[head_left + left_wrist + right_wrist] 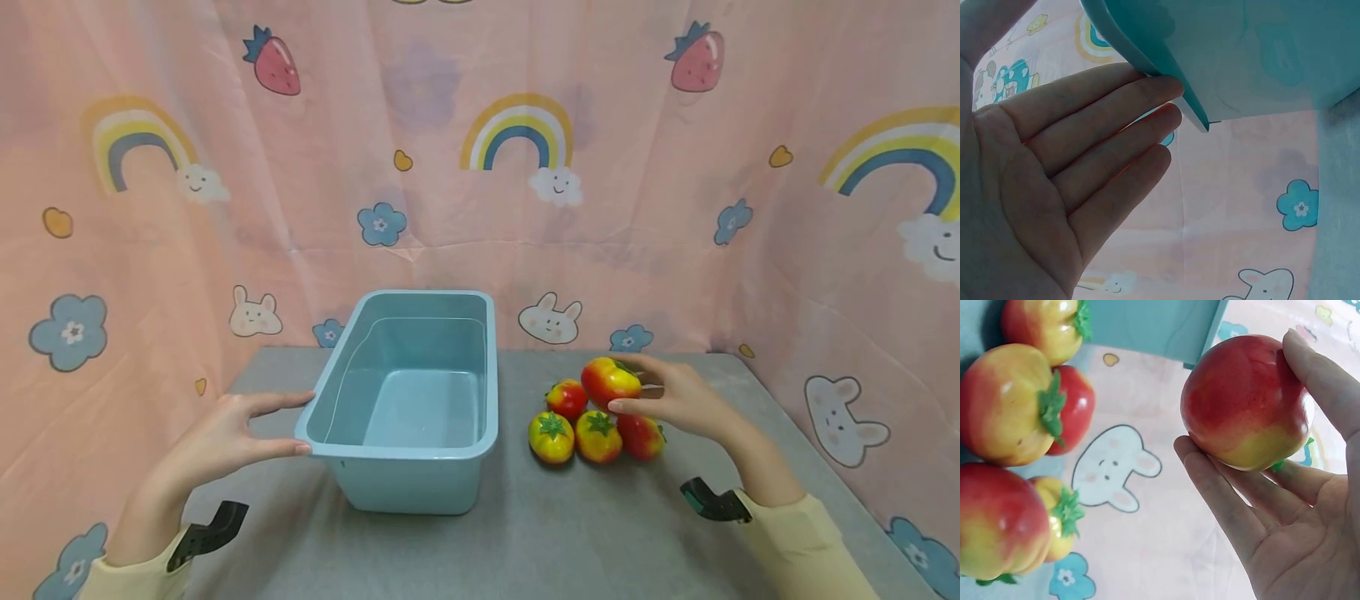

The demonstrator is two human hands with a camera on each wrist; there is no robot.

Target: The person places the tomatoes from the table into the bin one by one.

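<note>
In the head view, my right hand point(678, 398) holds a red-and-yellow tomato point(609, 382) between thumb and fingers, just above the other tomatoes. The right wrist view shows this held tomato point(1244, 403) apart from the cluster, its green leaves mostly hidden underneath. Several more tomatoes with green leafy tops sit close together on the table, among them a yellow tomato point(551, 439) and a red tomato point(567, 400). My left hand point(225, 433) touches the rim of a light-blue plastic bin point(408, 483) at its near left corner. Its fingers point(1116, 100) lie nearly straight under the rim.
The bin stands upright on a grey table point(555, 533), left of the tomatoes, with nothing seen inside it. A pink curtain point(337, 167) printed with rainbows, rabbits and flowers hangs behind and beside the table. Black straps sit on both wrists.
</note>
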